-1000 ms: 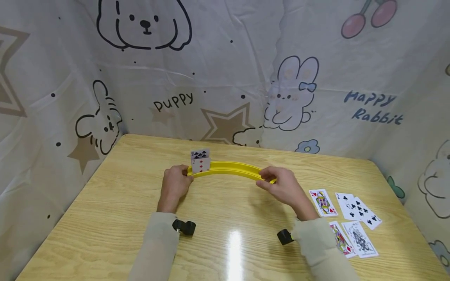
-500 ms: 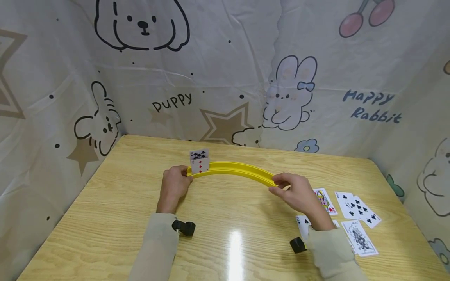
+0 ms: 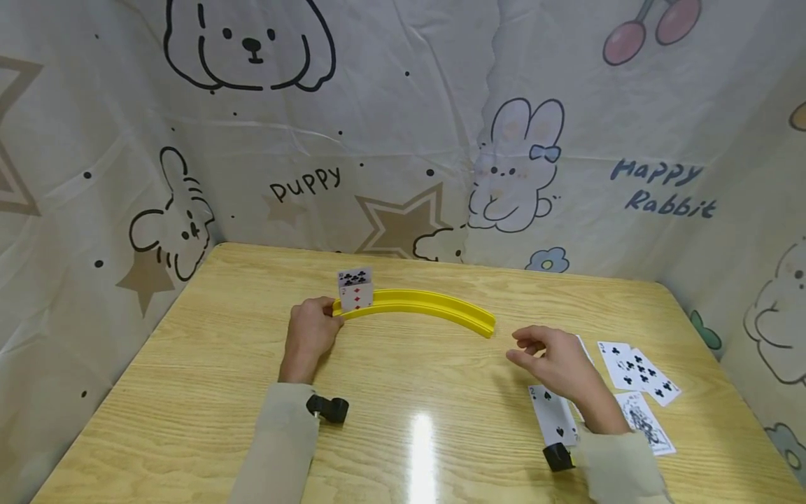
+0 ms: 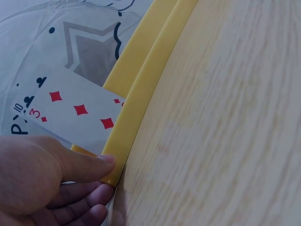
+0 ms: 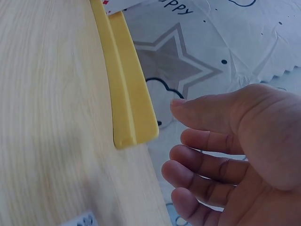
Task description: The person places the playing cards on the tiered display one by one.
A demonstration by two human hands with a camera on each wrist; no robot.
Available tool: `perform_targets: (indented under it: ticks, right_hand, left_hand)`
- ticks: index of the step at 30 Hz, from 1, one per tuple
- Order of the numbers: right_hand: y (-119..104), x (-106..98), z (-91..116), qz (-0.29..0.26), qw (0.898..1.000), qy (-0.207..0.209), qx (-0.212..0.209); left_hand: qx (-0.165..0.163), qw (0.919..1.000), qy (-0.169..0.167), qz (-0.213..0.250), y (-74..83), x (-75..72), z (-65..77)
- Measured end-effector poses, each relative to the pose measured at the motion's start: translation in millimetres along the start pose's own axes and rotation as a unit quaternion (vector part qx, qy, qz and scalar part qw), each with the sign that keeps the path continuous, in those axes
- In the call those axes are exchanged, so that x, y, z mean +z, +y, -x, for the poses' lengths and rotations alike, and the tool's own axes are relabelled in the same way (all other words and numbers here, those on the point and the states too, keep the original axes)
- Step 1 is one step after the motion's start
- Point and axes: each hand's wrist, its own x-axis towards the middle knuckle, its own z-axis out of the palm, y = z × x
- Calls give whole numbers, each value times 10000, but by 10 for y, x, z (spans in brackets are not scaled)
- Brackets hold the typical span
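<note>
A curved yellow card holder stands on the wooden table. The three of diamonds is upright in its groove near the left end, with a ten of clubs rising behind it. My left hand pinches the holder's left end, thumb on the front side in the left wrist view. My right hand is in the air to the right of the holder's free end, fingers loosely bent and holding nothing. A two of spades lies below it, partly covered by the wrist.
On the table's right lie a three of clubs, another clubs card overlapping it, and a card with a dark grey figure. Other cards are mostly hidden by the right arm. A printed cloth hangs behind the table.
My right hand has slid along the holder to its right end, let go, and moved right and nearer, over the cards. My left hand has kept its hold.
</note>
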Motion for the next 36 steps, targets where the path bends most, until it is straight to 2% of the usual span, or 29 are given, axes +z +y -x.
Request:
perform_targets:
  ticks: [5, 12, 25, 32, 36]
  right_hand:
    - [91, -45, 82, 32, 9999, 0, 169]
    - [199, -86, 165, 170, 9997, -18, 173]
    - [370, -78, 322, 231, 9980, -40, 586]
    - [442, -95, 379, 453, 9954, -106, 841]
    - [479, -103, 398, 571, 9948, -147, 830]
  left_hand:
    - [-39, 10000, -25, 6, -3, 9, -3]
    - [-17, 10000, 14, -28, -7, 12, -8]
    - [4, 10000, 21, -71, -16, 19, -4]
    - [-9, 10000, 44, -81, -9, 21, 6]
    - [-39, 10000, 43, -74, 7, 19, 7]
